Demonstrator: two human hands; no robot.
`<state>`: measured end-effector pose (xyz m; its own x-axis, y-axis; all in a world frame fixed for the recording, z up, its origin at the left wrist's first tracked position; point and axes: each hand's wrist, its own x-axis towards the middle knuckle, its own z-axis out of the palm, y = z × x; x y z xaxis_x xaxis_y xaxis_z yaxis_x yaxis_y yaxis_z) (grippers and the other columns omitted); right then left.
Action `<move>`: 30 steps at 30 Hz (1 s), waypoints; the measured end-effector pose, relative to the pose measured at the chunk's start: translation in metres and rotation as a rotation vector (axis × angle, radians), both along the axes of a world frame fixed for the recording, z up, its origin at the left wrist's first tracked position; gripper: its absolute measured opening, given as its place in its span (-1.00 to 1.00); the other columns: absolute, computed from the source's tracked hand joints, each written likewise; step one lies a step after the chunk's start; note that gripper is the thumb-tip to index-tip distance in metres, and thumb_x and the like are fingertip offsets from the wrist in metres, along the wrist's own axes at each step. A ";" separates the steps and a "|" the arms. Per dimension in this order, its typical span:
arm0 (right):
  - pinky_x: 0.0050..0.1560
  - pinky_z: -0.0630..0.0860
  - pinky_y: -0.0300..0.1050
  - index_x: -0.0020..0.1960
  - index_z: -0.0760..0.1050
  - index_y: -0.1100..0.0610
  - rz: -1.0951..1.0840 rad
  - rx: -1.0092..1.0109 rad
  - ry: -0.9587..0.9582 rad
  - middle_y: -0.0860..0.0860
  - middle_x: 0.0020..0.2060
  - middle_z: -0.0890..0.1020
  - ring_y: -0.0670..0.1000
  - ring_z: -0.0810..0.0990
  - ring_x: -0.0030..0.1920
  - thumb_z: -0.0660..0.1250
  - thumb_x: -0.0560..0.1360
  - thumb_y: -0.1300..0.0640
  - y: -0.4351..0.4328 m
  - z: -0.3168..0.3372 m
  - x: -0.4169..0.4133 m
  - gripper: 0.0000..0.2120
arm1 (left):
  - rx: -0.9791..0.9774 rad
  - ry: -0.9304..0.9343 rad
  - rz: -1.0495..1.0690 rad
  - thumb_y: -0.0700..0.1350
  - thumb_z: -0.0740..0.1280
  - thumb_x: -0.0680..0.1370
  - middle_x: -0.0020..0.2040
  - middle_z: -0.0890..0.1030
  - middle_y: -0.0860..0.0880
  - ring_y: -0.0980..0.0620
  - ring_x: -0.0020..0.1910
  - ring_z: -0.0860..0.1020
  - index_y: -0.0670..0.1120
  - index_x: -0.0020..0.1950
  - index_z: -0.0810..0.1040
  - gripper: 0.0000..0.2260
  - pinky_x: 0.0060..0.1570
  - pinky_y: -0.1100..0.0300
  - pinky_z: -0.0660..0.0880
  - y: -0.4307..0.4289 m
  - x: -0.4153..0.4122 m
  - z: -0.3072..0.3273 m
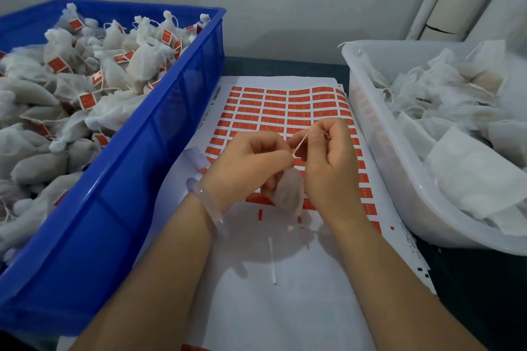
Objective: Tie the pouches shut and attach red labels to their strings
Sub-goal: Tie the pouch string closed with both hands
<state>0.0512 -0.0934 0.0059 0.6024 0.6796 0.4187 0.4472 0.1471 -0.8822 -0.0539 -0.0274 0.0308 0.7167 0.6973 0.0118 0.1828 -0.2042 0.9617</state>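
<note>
My left hand (251,162) and right hand (328,164) each pinch the drawstring (301,144) taut. The pouch (288,191) hangs between them, at 6 o'clock of the red label sheet (285,105). An uneven pull could slip the string and leave the mouth loose.

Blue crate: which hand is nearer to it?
Left. The left hand, holding the pouch, is over the label sheet just right of the blue crate; the right hand, pinching the string, sits beyond it, nearer the white tub.

Small hand-packing workstation

A blue crate (159,134) heaped with labelled pouches, a white tub (379,134) of untied ones, and a label sheet (285,308) between them on a dark table.
</note>
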 end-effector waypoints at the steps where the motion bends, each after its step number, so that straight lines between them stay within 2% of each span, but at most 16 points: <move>1: -0.23 0.48 -0.48 -0.14 0.33 -0.08 0.005 -0.008 0.049 -0.18 -0.24 0.55 -0.20 0.57 -0.17 0.10 0.61 0.06 0.000 0.000 0.000 -0.84 | 0.019 0.013 -0.002 -0.26 0.28 0.52 -0.40 0.56 0.02 0.19 -0.50 0.48 -0.05 -0.29 0.57 -0.78 -0.45 0.39 0.45 -0.001 0.000 -0.001; 4: -0.15 0.60 -0.24 -0.09 0.44 -0.02 0.088 -0.010 0.300 -0.07 -0.27 0.61 -0.08 0.57 -0.30 0.11 0.61 0.03 0.000 0.003 0.001 -0.83 | 0.066 -0.008 0.029 -0.25 0.23 0.54 -0.20 0.61 -0.08 0.17 -0.45 0.49 -0.08 -0.23 0.55 -0.81 -0.42 0.37 0.46 -0.002 0.001 -0.003; 6: -0.11 0.60 -0.09 -0.08 0.49 0.01 0.130 0.019 0.421 0.00 -0.27 0.62 -0.07 0.53 -0.32 0.11 0.61 0.02 0.000 0.006 0.000 -0.79 | 0.158 -0.006 0.084 -0.21 0.21 0.55 -0.22 0.58 -0.04 0.13 -0.37 0.49 -0.11 -0.16 0.54 -0.85 -0.36 0.38 0.46 -0.002 0.003 -0.006; 9: -0.23 0.53 -0.19 -0.29 0.54 -0.08 0.235 0.054 0.570 -0.02 -0.35 0.59 -0.10 0.51 -0.37 0.10 0.62 0.06 0.000 0.009 -0.005 -0.62 | 0.308 -0.048 0.191 -0.20 0.24 0.52 -0.40 0.47 0.12 0.22 -0.34 0.47 -0.04 -0.25 0.48 -0.84 -0.38 0.49 0.40 -0.002 0.004 -0.009; 11: -0.31 0.49 -0.25 -0.38 0.53 -0.06 0.344 0.068 0.684 -0.04 -0.44 0.54 -0.12 0.47 -0.43 0.08 0.63 0.12 0.000 0.011 -0.006 -0.54 | 0.384 -0.098 0.211 -0.23 0.27 0.49 -0.36 0.49 0.07 0.17 -0.32 0.48 -0.06 -0.23 0.48 -0.88 -0.37 0.45 0.43 -0.002 0.003 -0.008; 14: -0.39 0.47 -0.29 -0.42 0.48 0.01 0.459 0.122 0.836 -0.04 -0.50 0.45 -0.12 0.41 -0.48 0.07 0.63 0.17 -0.001 0.014 -0.005 -0.52 | 0.476 -0.159 0.200 -0.19 0.26 0.45 -0.33 0.53 -0.03 0.08 -0.32 0.50 -0.15 -0.20 0.52 -0.93 -0.34 0.31 0.47 -0.005 0.003 -0.007; 16: -0.42 0.46 -0.29 -0.43 0.47 0.03 0.521 0.138 0.884 -0.03 -0.51 0.44 -0.11 0.40 -0.49 0.06 0.63 0.19 -0.002 0.015 -0.004 -0.52 | 0.497 -0.183 0.211 -0.16 0.23 0.41 -0.34 0.53 -0.02 0.07 -0.31 0.49 -0.15 -0.21 0.52 -0.90 -0.32 0.30 0.47 -0.004 0.003 -0.006; 21: -0.44 0.41 -0.30 -0.40 0.48 0.03 0.657 0.148 0.876 -0.04 -0.51 0.44 -0.12 0.39 -0.50 0.05 0.61 0.18 -0.005 0.017 -0.002 -0.55 | 0.447 -0.196 0.180 -0.14 0.22 0.41 -0.36 0.50 0.10 0.16 -0.31 0.49 0.02 -0.25 0.47 -0.92 -0.32 0.41 0.45 -0.001 0.002 -0.005; 26: -0.48 0.42 -0.27 -0.40 0.51 0.04 0.547 0.156 0.961 -0.02 -0.48 0.51 -0.10 0.42 -0.51 0.04 0.63 0.16 -0.002 0.015 0.002 -0.52 | 0.427 -0.160 0.064 -0.19 0.22 0.47 -0.33 0.50 0.06 0.15 -0.28 0.50 -0.02 -0.21 0.48 -0.89 -0.32 0.39 0.47 0.002 -0.002 -0.009; 30: -0.44 0.44 -0.26 -0.42 0.55 0.04 0.536 0.127 0.930 -0.01 -0.45 0.56 -0.10 0.43 -0.50 0.04 0.63 0.16 -0.002 0.015 0.005 -0.49 | 0.480 -0.167 0.086 -0.15 0.20 0.44 -0.33 0.52 0.04 0.11 -0.24 0.50 -0.04 -0.23 0.47 -0.92 -0.24 0.38 0.48 -0.002 0.001 -0.009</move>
<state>0.0560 -0.0953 0.0205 0.3581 0.9330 0.0369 -0.5398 0.2391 -0.8071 -0.0525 -0.0296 0.0213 0.6179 0.6416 0.4544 0.0709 -0.6211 0.7805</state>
